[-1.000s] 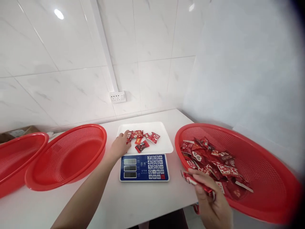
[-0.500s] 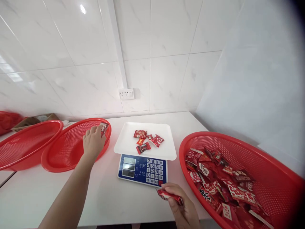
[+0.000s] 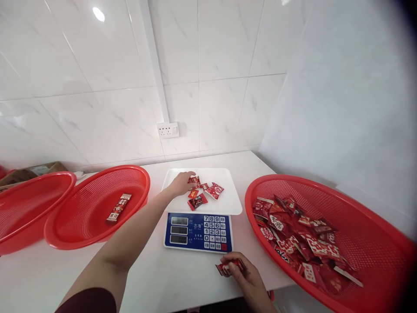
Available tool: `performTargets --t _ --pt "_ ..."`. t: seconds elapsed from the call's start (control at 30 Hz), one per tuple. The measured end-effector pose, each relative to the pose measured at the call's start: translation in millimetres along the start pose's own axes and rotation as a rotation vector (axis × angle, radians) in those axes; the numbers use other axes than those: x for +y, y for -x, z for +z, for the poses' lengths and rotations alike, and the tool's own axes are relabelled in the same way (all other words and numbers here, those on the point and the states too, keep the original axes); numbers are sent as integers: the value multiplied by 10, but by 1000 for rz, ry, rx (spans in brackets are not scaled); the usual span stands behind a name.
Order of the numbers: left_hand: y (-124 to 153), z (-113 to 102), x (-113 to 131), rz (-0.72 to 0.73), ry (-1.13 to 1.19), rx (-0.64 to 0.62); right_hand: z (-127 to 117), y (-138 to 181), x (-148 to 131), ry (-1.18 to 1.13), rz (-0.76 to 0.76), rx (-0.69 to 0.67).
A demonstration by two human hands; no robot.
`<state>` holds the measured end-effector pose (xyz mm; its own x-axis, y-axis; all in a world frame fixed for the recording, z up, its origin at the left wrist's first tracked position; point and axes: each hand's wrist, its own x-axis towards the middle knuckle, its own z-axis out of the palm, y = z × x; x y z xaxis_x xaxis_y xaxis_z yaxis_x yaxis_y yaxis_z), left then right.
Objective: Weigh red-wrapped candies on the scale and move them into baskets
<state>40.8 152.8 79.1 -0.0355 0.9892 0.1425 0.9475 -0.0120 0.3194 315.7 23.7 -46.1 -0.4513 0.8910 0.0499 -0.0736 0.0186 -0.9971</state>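
My left hand (image 3: 182, 184) reaches over the white weighing tray (image 3: 172, 204), its fingers closed on a red snack packet (image 3: 195, 181). Several other small red packets lie beside it, among them a dark red one (image 3: 197, 201) and one with a round white print (image 3: 215, 190). In front of the scale's blue keypad panel (image 3: 198, 232), my right hand (image 3: 249, 278) pinches a small red wrapped snack (image 3: 232, 267) between thumb and fingers. A long red-and-white wrapped bar (image 3: 119, 208) lies in the red basket (image 3: 97, 187) to the left.
At the right stands a large red basket (image 3: 374, 234) holding many red packets. Another red basket (image 3: 35, 191) is at the far left, with a cardboard box (image 3: 32, 171) behind it. A tiled wall with a socket (image 3: 168, 130) borders the white table (image 3: 146, 278).
My left hand has let go of the wrapped bar in the left basket and moved right, onto a packet on the tray. My right hand still holds its snack.
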Motion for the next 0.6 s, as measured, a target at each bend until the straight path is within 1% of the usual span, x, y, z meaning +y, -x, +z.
performTargets --t 0.07,0.13,0.2,0.3,0.37,0.4,0.43,0.47,0.53,0.6 --pt "43 -79 -41 -10 25 40 19 9 -53 24 -5 -1" --pt "193 -231 -123 -46 38 122 39 5 -124 57 2 -12" --pt "428 -445 -260 -120 31 226 52 -11 -179 102 24 -21" --pt "819 -755 -516 -299 -55 389 58 -37 -186 140 54 -31" --pt "1006 -844 -623 -391 -191 490 53 -47 -141 139 46 -35" --pt "1057 -835 -632 -391 -198 502 49 -48 -112 141 39 -36" --pt "1076 -791 -606 -357 -158 475 44 -48 -83 148 31 -35" --pt "1066 -716 -546 -295 -76 416 38 -46 -57 159 26 -33" --pt "976 -509 -348 -135 112 241 27 -40 -20 171 17 -31" --pt "837 -289 -109 -19 180 122 18 -34 -6 158 11 -32"
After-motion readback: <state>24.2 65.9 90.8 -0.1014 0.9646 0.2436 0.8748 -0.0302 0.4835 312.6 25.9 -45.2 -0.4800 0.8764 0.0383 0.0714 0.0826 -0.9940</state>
